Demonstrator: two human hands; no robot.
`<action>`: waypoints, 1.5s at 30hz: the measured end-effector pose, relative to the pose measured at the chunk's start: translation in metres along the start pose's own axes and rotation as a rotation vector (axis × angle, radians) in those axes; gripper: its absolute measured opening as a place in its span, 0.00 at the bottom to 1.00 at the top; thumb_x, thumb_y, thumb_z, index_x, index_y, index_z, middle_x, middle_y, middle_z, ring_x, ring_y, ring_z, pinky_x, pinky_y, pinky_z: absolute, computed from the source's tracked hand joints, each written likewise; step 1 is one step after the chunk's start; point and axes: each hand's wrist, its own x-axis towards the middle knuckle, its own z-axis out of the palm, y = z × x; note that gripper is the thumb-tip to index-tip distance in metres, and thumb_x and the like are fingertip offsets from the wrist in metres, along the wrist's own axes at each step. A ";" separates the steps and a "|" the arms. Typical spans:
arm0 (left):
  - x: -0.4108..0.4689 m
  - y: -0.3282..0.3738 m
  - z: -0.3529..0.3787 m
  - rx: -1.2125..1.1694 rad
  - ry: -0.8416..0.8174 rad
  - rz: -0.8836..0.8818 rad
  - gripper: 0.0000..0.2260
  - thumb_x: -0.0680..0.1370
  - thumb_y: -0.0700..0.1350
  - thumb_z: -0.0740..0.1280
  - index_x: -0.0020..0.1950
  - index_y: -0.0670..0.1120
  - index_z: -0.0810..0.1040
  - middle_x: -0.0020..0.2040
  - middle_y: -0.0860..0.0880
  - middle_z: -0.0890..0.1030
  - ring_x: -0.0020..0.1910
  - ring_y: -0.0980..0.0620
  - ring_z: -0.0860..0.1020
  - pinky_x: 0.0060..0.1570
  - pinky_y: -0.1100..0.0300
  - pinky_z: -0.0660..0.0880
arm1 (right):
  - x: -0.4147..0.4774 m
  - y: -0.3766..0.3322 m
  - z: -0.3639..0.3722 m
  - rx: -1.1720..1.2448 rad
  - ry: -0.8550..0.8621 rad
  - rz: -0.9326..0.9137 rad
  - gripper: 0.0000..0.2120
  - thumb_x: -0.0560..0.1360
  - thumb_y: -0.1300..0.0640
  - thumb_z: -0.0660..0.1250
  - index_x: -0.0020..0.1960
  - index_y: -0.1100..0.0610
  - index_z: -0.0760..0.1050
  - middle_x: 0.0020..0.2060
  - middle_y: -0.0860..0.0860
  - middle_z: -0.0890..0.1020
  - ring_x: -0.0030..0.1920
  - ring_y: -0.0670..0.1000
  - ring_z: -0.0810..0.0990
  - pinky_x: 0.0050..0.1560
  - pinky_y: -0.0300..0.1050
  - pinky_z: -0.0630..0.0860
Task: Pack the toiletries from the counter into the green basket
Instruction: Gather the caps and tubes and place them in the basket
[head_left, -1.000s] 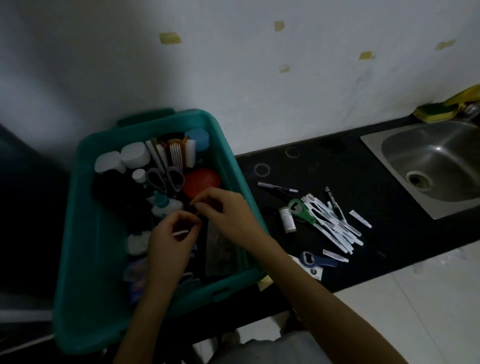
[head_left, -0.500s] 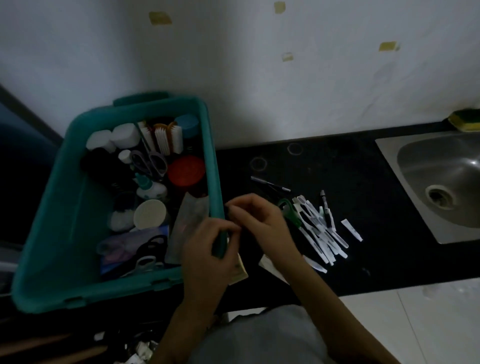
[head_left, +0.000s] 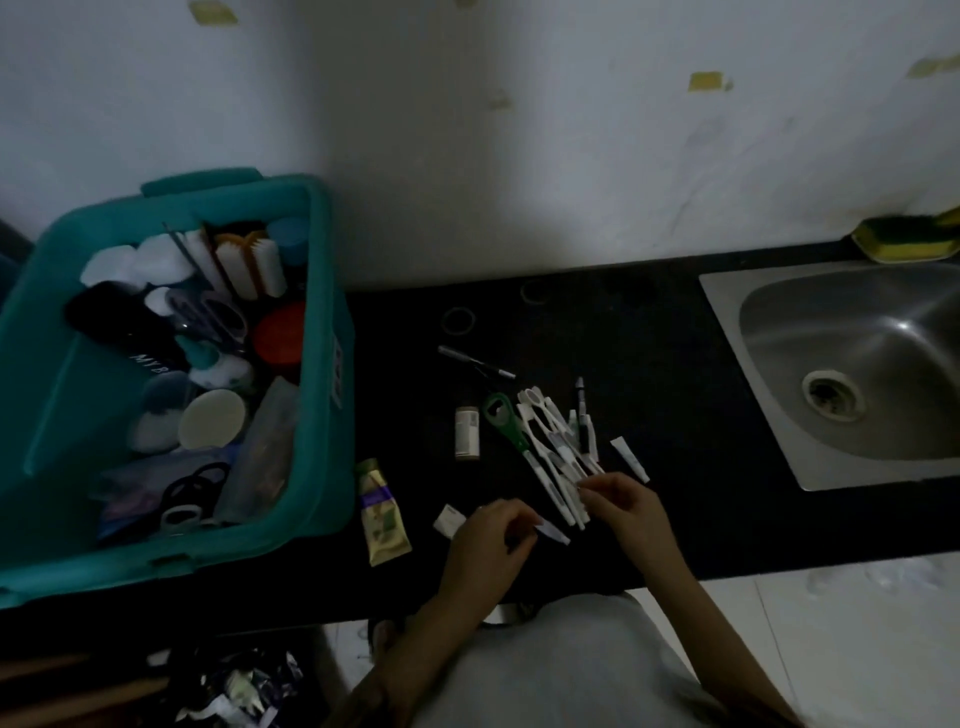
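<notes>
The left hand has its fingers curled, thumb and forefinger pinching a white sachet that projects from the fingertips toward 3 o'clock, low over the counter. The right hand is also curled, its tips pinching the near end of the white sticks, which fan out from the fingers toward 11 o'clock beside a green opener. The part-filled basket stands at 9 o'clock of both hands, with 1 tube between it and the left hand.
</notes>
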 end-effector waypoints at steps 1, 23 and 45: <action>0.003 -0.001 0.008 0.035 -0.021 0.000 0.07 0.76 0.42 0.68 0.53 0.48 0.79 0.52 0.51 0.79 0.52 0.55 0.77 0.49 0.68 0.72 | 0.002 0.005 -0.004 -0.028 -0.011 0.002 0.05 0.75 0.66 0.68 0.46 0.58 0.80 0.41 0.52 0.83 0.44 0.49 0.82 0.42 0.32 0.76; 0.052 0.007 0.054 0.611 -0.302 0.064 0.10 0.79 0.39 0.60 0.60 0.43 0.73 0.61 0.43 0.72 0.58 0.46 0.70 0.52 0.55 0.66 | 0.058 0.025 -0.049 -0.554 0.240 0.059 0.19 0.76 0.57 0.67 0.65 0.60 0.69 0.61 0.57 0.72 0.58 0.56 0.76 0.56 0.51 0.74; 0.055 0.058 0.059 -0.908 0.078 -0.705 0.12 0.83 0.43 0.57 0.61 0.40 0.76 0.57 0.40 0.80 0.55 0.45 0.79 0.55 0.52 0.76 | 0.028 0.021 -0.013 -0.259 -0.205 -0.068 0.07 0.72 0.58 0.72 0.41 0.47 0.77 0.38 0.46 0.81 0.40 0.45 0.81 0.41 0.34 0.76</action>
